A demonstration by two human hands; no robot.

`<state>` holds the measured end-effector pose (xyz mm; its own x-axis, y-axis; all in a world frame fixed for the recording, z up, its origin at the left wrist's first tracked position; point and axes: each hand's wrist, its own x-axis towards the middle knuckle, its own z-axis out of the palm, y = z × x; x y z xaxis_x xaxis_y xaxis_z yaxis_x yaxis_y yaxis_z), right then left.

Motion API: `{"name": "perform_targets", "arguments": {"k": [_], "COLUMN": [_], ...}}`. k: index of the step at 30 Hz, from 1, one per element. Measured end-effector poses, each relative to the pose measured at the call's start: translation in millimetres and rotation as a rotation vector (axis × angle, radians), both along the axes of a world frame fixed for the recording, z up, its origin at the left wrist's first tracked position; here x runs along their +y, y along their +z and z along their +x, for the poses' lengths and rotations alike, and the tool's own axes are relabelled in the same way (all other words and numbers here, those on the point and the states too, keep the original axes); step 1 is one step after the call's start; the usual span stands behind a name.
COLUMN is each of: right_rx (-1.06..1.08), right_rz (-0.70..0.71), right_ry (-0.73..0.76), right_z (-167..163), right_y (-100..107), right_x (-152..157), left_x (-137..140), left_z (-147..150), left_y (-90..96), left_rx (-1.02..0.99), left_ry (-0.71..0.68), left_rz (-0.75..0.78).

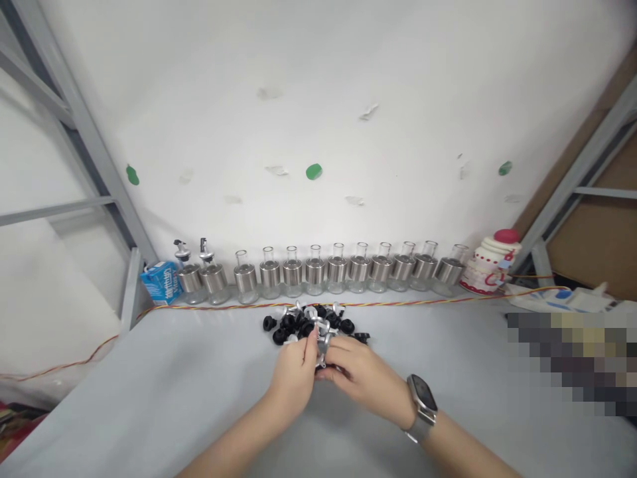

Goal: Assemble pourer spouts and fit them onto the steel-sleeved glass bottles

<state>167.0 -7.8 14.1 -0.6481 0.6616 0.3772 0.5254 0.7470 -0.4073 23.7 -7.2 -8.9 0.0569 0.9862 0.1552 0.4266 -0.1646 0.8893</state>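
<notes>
My left hand (293,372) and my right hand (365,375) meet at the near side of a small pile, fingers closed around a silver pourer part (324,343). Part of it, and the exact grip, is hidden behind the fingers. Just beyond lie loose black stoppers (288,323) and other silver pourer pieces (312,312), heaped together on the grey table (199,378). A watch (423,398) is on my right wrist.
Several open glass bottles with steel sleeves (315,271) stand along the wall. Two more bottles (213,279) at the left carry pourers. Beside them is a blue carton (162,283); at the right stands a cake-shaped container (490,265). A twisted wire (398,303) crosses the table.
</notes>
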Motion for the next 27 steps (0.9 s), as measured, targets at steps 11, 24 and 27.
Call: {"name": "perform_targets", "arguments": {"k": [11, 24, 27], "right_rx": [0.033, -0.128, -0.095], "right_rz": [0.214, 0.077, 0.006], "right_ry": [0.044, 0.008, -0.047], "right_z": [-2.6, 5.0, 10.9], "right_y": [-4.7, 15.1, 14.2], "right_x": [-7.2, -2.8, 1.5], "left_x": [0.4, 5.2, -1.3], "left_z": [3.8, -3.3, -2.3], "left_y": [-4.8, 16.9, 25.0], "left_rx": [-0.015, -0.21, -0.296], "left_ry": [0.064, -0.189, -0.2], "left_rz": [-0.028, -0.28, -0.365]}}
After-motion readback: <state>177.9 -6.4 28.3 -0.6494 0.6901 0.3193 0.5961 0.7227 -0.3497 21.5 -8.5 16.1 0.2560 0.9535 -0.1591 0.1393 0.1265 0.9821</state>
